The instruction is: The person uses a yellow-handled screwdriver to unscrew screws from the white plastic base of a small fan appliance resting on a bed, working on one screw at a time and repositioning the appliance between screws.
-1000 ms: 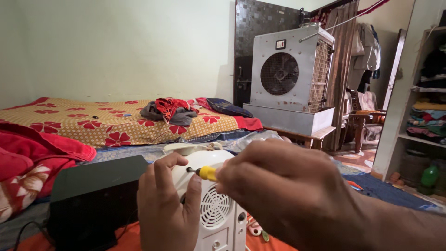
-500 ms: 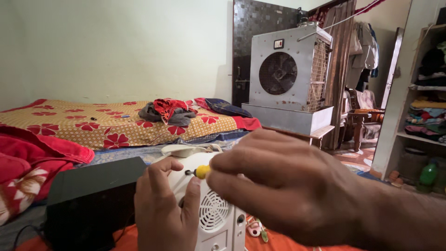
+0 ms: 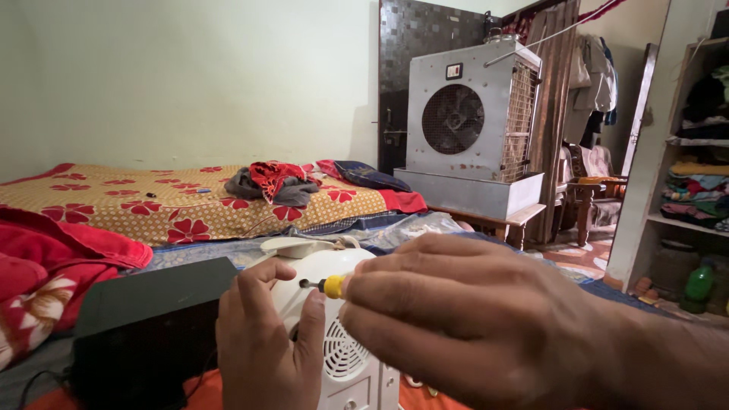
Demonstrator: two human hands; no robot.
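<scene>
My right hand point(image 3: 463, 319) is closed around a small screwdriver with a yellow handle point(image 3: 332, 286). Its short metal tip points left, toward the rounded top of a white plastic appliance point(image 3: 334, 334) with a round vent grille on its side. My left hand point(image 3: 266, 342) grips the left side of that appliance, thumb and fingers curled over its upper edge. The tip sits just above the appliance, close to my left fingers; whether it touches the appliance I cannot tell.
A black box point(image 3: 144, 326) stands left of the appliance. Behind it lies a bed point(image 3: 182, 205) with a yellow floral sheet, red blankets and crumpled clothes. A large grey air cooler point(image 3: 467, 129) stands on a low stand at the right, with shelves point(image 3: 691, 175) of folded clothes beyond.
The view has shifted slightly. My right hand has moved a little lower with the screwdriver, and my left hand stays on the appliance.
</scene>
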